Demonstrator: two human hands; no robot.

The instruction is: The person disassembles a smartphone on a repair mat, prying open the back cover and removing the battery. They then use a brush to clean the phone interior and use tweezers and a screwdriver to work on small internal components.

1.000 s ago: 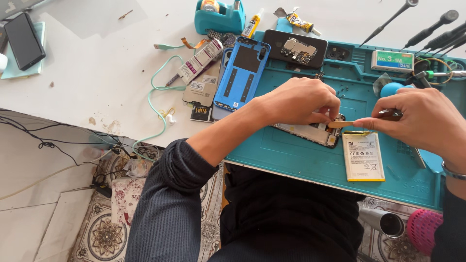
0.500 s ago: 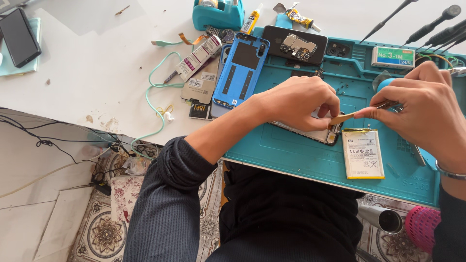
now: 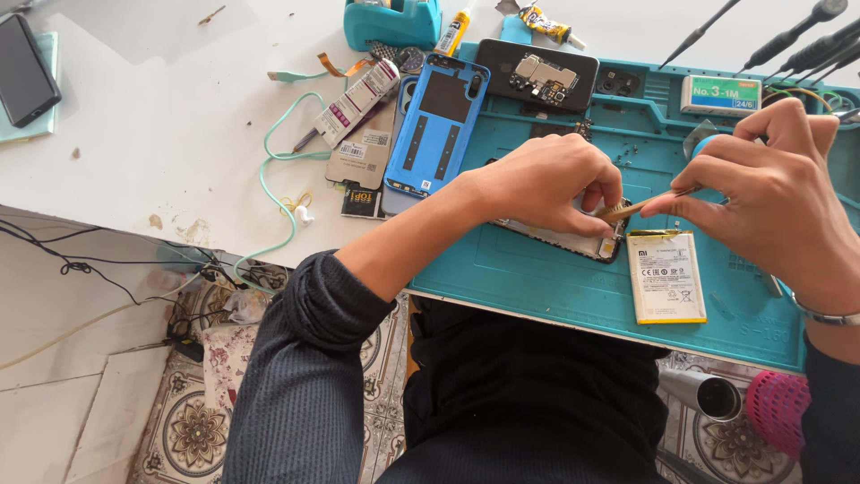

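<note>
Left hand [image 3: 546,184]: knuckles up, fingers curled down onto an opened phone [image 3: 573,240] lying flat on the teal work mat [image 3: 537,278], pinning it at its upper edge. Most of the phone is hidden under the hand; only its lower edge and right corner show. Forearm comes in from lower left in a dark ribbed sleeve.

Right hand [image 3: 770,202]: fingers pinched around a thin wooden-handled brush [image 3: 640,206], held nearly level, its tip meeting the phone just beside the left fingertips. A metal band sits at the wrist.

Just right of the phone, under the right hand, a flat white battery [image 3: 666,276] lies on the mat, apart from the phone.

Further up the mat: a blue back cover [image 3: 437,125] tilted, partly off the mat's left edge; a black tray-like phone shell [image 3: 537,67] with a small circuit board in it. A teal tape dispenser [image 3: 392,20] stands on the white table [image 3: 161,134] beyond. A mint cable [image 3: 269,179] loops over the table's edge. A dark phone [image 3: 27,70] lies far left.

Below the table: patterned floor tiles, tangled wires.
</note>
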